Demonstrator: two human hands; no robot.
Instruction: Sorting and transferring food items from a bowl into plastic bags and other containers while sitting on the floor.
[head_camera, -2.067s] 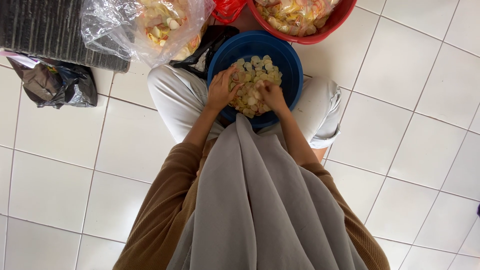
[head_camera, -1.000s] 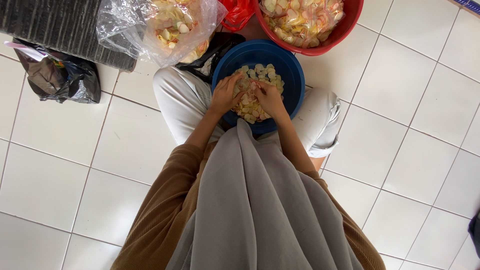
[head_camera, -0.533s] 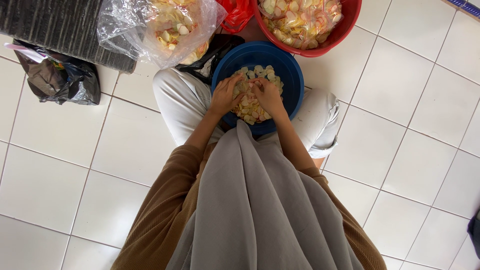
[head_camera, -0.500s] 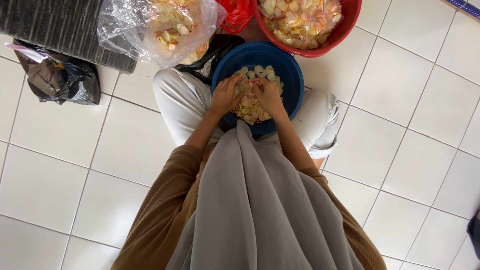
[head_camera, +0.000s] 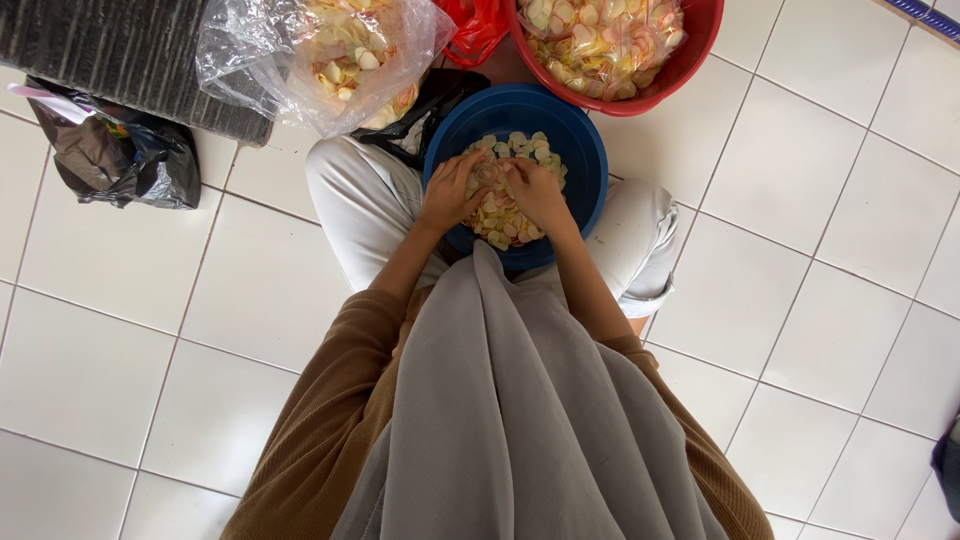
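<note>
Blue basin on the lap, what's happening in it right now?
A person sits on the white tiled floor with a blue basin on their lap, full of pale, thin chip-like pieces. Both hands are in the pile: the left hand and right hand meet over one small piece at the centre. A red basin and a clear plastic bag of similar pieces sit just ahead; a dark bag lies off to the left.
</note>
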